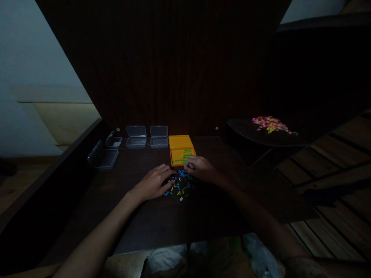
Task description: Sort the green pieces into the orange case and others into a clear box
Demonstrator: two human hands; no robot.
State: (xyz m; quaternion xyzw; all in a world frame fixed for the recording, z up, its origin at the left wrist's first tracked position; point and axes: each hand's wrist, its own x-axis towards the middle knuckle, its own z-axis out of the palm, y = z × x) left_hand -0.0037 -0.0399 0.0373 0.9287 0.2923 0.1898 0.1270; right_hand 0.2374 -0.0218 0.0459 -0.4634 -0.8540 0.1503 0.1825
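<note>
A loose pile of tiny building bricks [180, 192], blue, green, yellow and white, lies on the dark wooden desktop between my hands. My left hand [156, 181] rests along the pile's left side, thumb apart from the fingers, with nothing visible in it. Above the pile's right side, at the near edge of an open yellow box [180, 141], my right hand [200, 169] has its fingers curled together. Whatever they may hold is hidden. Green bricks [187, 156] lie in rows inside the box, and the hand covers its near right corner.
Clear plastic cases with raised lids, among them one case [136, 142] and another case [159, 142], stand left of the yellow box. A larger clear case [106, 158] sits farther left. Pink and yellow small pieces [271, 124] are heaped on a dark surface at right.
</note>
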